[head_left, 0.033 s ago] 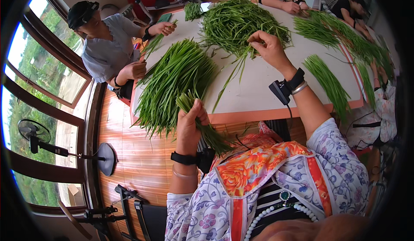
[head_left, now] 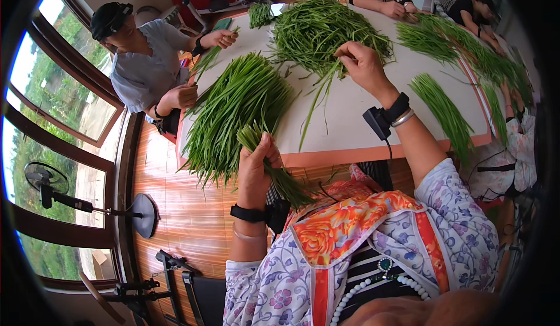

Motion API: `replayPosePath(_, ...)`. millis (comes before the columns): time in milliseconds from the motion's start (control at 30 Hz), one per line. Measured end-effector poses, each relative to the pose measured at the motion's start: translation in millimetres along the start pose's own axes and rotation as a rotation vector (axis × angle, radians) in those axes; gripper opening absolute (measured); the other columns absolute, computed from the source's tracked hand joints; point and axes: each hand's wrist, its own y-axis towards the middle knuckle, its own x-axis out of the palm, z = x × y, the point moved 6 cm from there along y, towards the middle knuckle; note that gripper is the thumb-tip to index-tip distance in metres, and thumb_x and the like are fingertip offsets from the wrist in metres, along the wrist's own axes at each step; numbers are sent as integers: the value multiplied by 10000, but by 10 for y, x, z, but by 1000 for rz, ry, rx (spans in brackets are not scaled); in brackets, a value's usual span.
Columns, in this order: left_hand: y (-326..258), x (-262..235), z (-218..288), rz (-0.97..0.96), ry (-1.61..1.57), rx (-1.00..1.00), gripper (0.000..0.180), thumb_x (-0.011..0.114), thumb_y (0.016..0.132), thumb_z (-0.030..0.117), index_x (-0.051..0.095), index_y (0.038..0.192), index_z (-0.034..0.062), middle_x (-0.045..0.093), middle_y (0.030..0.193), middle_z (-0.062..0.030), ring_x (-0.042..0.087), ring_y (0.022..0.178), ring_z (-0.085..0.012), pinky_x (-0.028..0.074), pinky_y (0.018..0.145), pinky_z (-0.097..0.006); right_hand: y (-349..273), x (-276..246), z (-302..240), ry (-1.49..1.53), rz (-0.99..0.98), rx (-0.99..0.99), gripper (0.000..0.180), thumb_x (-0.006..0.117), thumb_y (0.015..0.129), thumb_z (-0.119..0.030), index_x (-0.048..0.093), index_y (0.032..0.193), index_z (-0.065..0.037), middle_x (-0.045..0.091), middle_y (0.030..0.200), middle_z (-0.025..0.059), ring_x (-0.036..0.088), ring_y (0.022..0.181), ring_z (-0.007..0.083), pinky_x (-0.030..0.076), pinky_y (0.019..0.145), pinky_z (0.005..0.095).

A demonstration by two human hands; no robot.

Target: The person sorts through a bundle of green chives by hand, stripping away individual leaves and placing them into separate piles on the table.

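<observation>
My left hand (head_left: pixel 254 167) is closed around a small bundle of garlic chives (head_left: pixel 287 187), near the table's front edge. The cut ends stick up above my thumb and the leaves hang toward my apron. Out over the table, my right hand (head_left: pixel 366 69) pinches a few loose chive strands (head_left: pixel 318 107) between thumb and fingers; they dangle over the white tabletop (head_left: pixel 361 124). Beyond that hand lies a big tangled heap of chives (head_left: pixel 326 31). A large, neatly laid pile of chives (head_left: pixel 239 107) rests beside my left hand, its tips drooping over the edge.
At the left, a co-worker (head_left: pixel 149 63) holds chives in both hands. More people work at the far side and right, around further chive piles (head_left: pixel 466 46). A separate bundle (head_left: pixel 443 113) lies at the right. A standing fan (head_left: pixel 46 180) is by the windows.
The strands under my right hand have swung slightly to the right. My left hand and its bundle stay nearly still.
</observation>
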Motion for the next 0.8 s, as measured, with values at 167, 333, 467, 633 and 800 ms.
replayPosePath(167,51,-3,-15,29,31,5,209,631,963,228,527,846,89,390,653,48,364,562,-72,314,492,-227,-5,-5,-207,20,47,-88,104,624,835,44,629,924,-9,672,851,99,658,723,181,504,606,272)
replayPosePath(333,56,75,115,82,104,165,175,588,981,185,558,859,63,513,739,-3,404,608,-79,330,518,-218,63,-18,-308,266,30,76,68,650,876,-4,639,938,-28,659,825,17,600,723,63,481,609,222)
replayPosePath(467,37,304,326,63,282,297,197,595,976,191,673,1015,15,590,757,1,426,599,-38,347,497,-200,23,214,-628,488,-305,89,70,658,897,-19,639,964,-26,623,863,-20,562,792,44,476,682,202)
replayPosePath(633,133,521,86,-31,400,134,235,557,995,189,655,1103,5,703,937,-78,440,621,-30,355,520,-184,-168,592,-875,602,-484,109,101,689,860,-12,643,949,-21,627,839,-12,570,788,56,485,687,215)
replayPosePath(800,160,416,-121,-17,377,68,160,588,977,178,656,983,33,615,732,-2,454,587,-39,344,519,-191,-307,747,-704,625,-603,128,122,686,866,-26,646,980,-8,647,878,0,572,778,61,504,709,230)
